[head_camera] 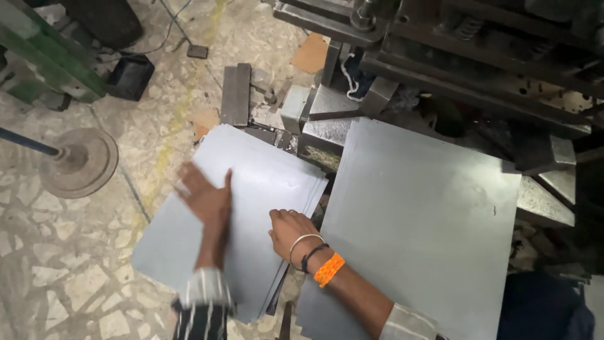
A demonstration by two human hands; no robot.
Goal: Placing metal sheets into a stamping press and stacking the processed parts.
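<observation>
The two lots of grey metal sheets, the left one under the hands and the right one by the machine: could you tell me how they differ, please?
The left stack shows several fanned edges; the right sheet shows one flat face. Both hands, left and right, rest on the left stack; none touches the right sheet. The left stack lies turned askew over the floor; the right sheet reaches under the machine. Both are plain grey and rectangular.

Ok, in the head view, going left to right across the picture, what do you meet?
Green machine frame → round metal base on the floor → left hand flat on the stack of grey sheets → right hand → larger grey sheet → dark press machine.
</observation>
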